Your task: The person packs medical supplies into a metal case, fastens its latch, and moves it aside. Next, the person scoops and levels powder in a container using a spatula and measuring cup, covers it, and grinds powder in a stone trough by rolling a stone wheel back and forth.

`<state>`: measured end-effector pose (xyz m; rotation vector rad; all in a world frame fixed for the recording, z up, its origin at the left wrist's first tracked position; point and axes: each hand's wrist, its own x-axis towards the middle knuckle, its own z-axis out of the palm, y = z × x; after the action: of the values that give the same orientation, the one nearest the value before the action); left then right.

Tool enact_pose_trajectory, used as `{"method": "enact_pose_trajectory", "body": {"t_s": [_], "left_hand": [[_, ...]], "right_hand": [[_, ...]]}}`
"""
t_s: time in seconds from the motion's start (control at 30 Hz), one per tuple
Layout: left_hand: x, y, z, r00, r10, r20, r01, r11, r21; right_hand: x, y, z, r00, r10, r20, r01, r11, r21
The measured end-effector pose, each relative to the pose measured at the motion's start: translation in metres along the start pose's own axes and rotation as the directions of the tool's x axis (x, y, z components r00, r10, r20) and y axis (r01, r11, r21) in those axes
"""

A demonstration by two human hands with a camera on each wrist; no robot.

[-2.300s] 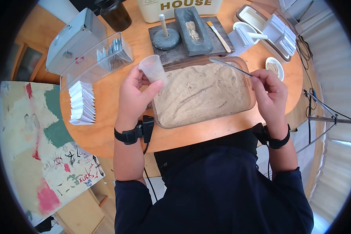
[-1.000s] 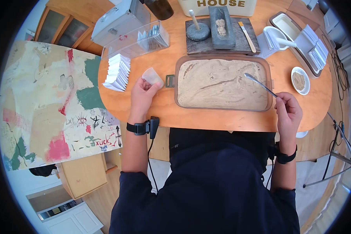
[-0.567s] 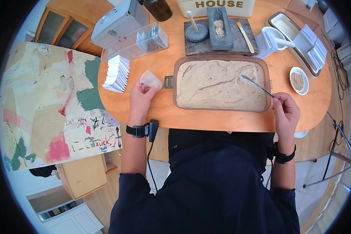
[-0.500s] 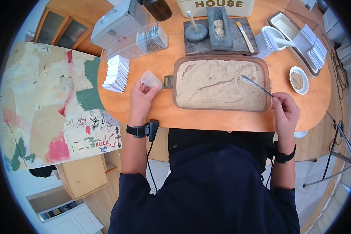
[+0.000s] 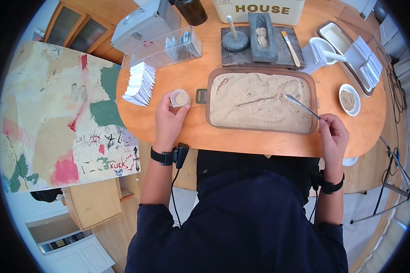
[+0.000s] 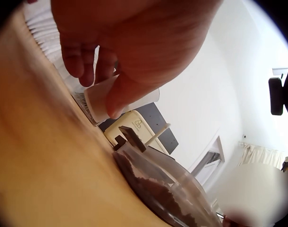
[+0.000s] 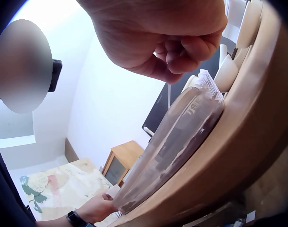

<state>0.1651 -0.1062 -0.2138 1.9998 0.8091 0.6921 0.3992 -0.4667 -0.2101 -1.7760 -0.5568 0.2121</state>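
Observation:
My left hand point(image 5: 167, 120) grips a small translucent plastic cup point(image 5: 173, 101) just left of the bin's latch. Its mouth faces up in the head view, and a little tan powder shows inside. The left wrist view has thumb and fingers around the cup point(image 6: 99, 97), low over the tabletop. My right hand point(image 5: 335, 136) pinches the thin handle of a metal spoon point(image 5: 304, 107) at the bin's right end. The spoon's tip hangs over the tan powder point(image 5: 246, 113) that fills the brownish clear bin point(image 5: 259, 130). In the right wrist view the fingers are curled together.
Behind the bin, a dark board point(image 5: 236, 58) carries a stone grinding trough point(image 5: 269, 54), a stone wheel point(image 5: 235, 42) and a brush point(image 5: 290, 49). A white bowl of powder point(image 5: 341, 94) stands right. Folded white papers point(image 5: 140, 84) and a clear box point(image 5: 187, 53) are left.
My left hand has moved from the bin's left edge to the table beside it, and the cup has turned from lying tilted to mouth up. The spoon has dropped lower, then stayed nearly still.

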Motion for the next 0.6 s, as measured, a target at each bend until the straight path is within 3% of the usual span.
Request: {"method": "enact_pose_trajectory", "body": {"t_s": [0.1,0.17,0.27,0.6], "left_hand": [[-0.002,0.007,0.001,0.996,0.076,-0.041,-0.075,0.997,0.031],[-0.005,0.018,0.001,0.982,0.188,-0.017,-0.181,0.966,0.186],[-0.006,0.034,0.004,0.961,0.278,-0.002,-0.268,0.928,0.258],[-0.008,0.048,0.015,0.935,0.351,0.045,-0.350,0.897,0.271]], "right_hand": [[-0.001,-0.001,0.003,0.996,0.011,-0.091,-0.006,0.999,0.052],[0.000,-0.004,0.001,0.996,0.044,-0.081,-0.039,0.998,0.055],[0.001,-0.004,-0.002,0.995,0.064,-0.074,-0.061,0.997,0.042],[-0.003,0.003,-0.003,0.998,0.040,-0.051,-0.040,0.999,0.010]]}}
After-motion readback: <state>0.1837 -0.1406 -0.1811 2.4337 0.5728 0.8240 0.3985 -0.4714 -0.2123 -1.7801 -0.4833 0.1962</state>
